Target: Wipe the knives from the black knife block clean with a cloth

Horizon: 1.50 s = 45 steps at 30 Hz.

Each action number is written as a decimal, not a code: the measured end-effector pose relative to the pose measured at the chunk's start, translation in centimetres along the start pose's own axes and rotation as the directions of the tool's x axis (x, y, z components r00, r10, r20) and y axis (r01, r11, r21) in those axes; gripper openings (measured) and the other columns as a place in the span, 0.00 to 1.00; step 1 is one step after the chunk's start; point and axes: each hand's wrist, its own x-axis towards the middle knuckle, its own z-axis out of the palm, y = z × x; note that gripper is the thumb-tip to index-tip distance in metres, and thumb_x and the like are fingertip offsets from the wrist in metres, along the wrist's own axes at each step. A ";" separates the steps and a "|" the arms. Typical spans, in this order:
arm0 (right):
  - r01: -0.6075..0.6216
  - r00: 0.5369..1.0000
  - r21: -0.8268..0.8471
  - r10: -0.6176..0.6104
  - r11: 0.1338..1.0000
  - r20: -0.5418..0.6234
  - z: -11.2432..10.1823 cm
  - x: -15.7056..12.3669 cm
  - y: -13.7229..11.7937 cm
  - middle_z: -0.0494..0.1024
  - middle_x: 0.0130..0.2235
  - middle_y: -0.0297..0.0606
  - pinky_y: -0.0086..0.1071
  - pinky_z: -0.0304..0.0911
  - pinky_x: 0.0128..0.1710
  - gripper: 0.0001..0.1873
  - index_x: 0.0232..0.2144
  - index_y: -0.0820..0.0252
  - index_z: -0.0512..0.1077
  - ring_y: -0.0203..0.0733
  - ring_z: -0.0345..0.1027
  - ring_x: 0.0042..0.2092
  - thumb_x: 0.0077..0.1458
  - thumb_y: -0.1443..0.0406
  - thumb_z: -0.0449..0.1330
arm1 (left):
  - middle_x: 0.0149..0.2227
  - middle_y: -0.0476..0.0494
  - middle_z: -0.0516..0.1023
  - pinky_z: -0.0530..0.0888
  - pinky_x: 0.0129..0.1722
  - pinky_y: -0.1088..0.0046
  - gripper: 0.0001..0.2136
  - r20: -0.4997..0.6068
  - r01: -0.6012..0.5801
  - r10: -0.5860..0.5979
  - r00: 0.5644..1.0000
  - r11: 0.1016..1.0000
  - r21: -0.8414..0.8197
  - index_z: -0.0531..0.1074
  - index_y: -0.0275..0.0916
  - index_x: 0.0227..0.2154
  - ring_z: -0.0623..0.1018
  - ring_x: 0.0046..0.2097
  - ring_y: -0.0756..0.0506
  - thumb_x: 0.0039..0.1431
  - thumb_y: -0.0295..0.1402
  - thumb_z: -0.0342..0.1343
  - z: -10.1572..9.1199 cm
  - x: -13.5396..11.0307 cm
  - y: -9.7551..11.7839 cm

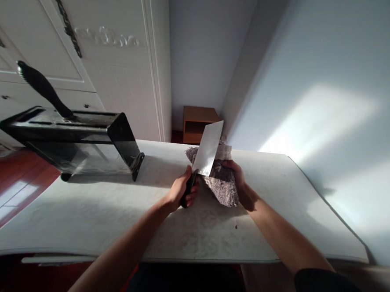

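My left hand (182, 190) is closed round the black handle of a cleaver (210, 147), whose broad pale blade points up and away over the table. My right hand (237, 175) grips a grey, fluffy cloth (222, 185) that lies bunched against the far side of the blade. Part of the cloth sticks up behind the blade. Both hands are above the middle of a white table (96, 213).
A black knife block (72, 138) with a clear front stands at the table's back left, one black handle (44, 90) sticking out of it. White cabinets stand behind it. A small wooden stand (198, 121) sits in the corner. A white wall runs along the right.
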 end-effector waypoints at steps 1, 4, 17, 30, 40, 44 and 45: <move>0.022 0.999 0.012 -0.023 1.000 0.025 0.3 -0.1 0.1 0.80 0.29 0.38 0.43 0.74 0.33 0.16 0.35 0.59 0.73 0.52 0.76 0.35 0.41 0.60 0.60 | 0.16 0.57 0.56 0.56 0.08 0.81 0.25 0.055 0.053 -0.049 0.997 0.996 -0.072 0.60 0.40 0.25 0.52 0.13 0.56 0.63 0.57 0.39 -0.1 0.0 0.1; 0.143 0.986 0.024 -0.144 0.989 0.086 1.3 -0.4 0.7 0.80 0.31 0.34 0.42 0.74 0.35 0.18 0.39 0.56 0.72 0.48 0.76 0.34 0.41 0.65 0.64 | 0.14 0.58 0.54 0.53 0.06 0.82 0.22 0.191 0.188 -0.146 0.971 0.956 -0.226 0.59 0.40 0.25 0.46 0.12 0.56 0.66 0.52 0.37 -0.5 0.0 0.3; 0.787 0.612 -0.544 -0.473 0.291 0.633 1.5 -2.6 -0.4 0.76 0.51 0.44 0.44 0.65 0.52 0.24 0.48 0.54 0.71 0.51 0.71 0.52 0.46 0.68 0.65 | 0.09 0.54 0.49 0.50 0.04 0.80 0.20 0.364 0.408 -0.345 0.865 0.907 -0.108 0.54 0.41 0.13 0.46 0.10 0.55 0.58 0.42 0.46 -1.8 0.9 -0.1; 0.767 0.612 -0.638 -0.374 0.065 0.697 0.5 -2.8 -1.1 0.78 0.47 0.45 0.43 0.68 0.47 0.27 0.54 0.55 0.68 0.50 0.72 0.47 0.50 0.67 0.62 | 0.10 0.52 0.53 0.53 0.04 0.79 0.20 0.364 0.487 -0.412 0.836 0.861 -0.146 0.57 0.39 0.17 0.44 0.10 0.55 0.61 0.45 0.43 -1.3 0.4 0.4; 0.745 0.390 -0.606 -0.556 -0.279 0.734 0.6 -2.9 0.2 0.73 0.55 0.49 0.52 0.64 0.54 0.38 0.65 0.52 0.54 0.56 0.67 0.57 0.55 0.65 0.61 | 0.11 0.54 0.54 0.50 0.05 0.82 0.14 0.470 0.573 -0.513 0.718 0.819 0.018 0.58 0.40 0.21 0.43 0.12 0.55 0.60 0.39 0.46 -1.7 0.3 0.5; 0.621 0.396 -0.728 -0.684 -0.291 0.612 0.2 -2.2 0.3 0.73 0.56 0.50 0.53 0.66 0.54 0.35 0.63 0.51 0.57 0.56 0.67 0.58 0.55 0.68 0.60 | 0.12 0.55 0.54 0.51 0.06 0.83 0.13 0.502 0.556 -0.495 0.709 0.831 0.033 0.57 0.41 0.22 0.43 0.12 0.55 0.61 0.40 0.46 -1.7 0.1 0.4; 0.585 0.402 -0.758 -0.709 -0.287 0.579 0.0 -2.0 0.2 0.73 0.56 0.50 0.53 0.66 0.54 0.33 0.62 0.52 0.59 0.56 0.67 0.58 0.55 0.68 0.60 | 0.12 0.55 0.54 0.51 0.06 0.83 0.13 0.507 0.554 -0.491 0.708 0.832 0.033 0.57 0.41 0.22 0.43 0.12 0.56 0.61 0.39 0.46 -1.8 0.1 0.4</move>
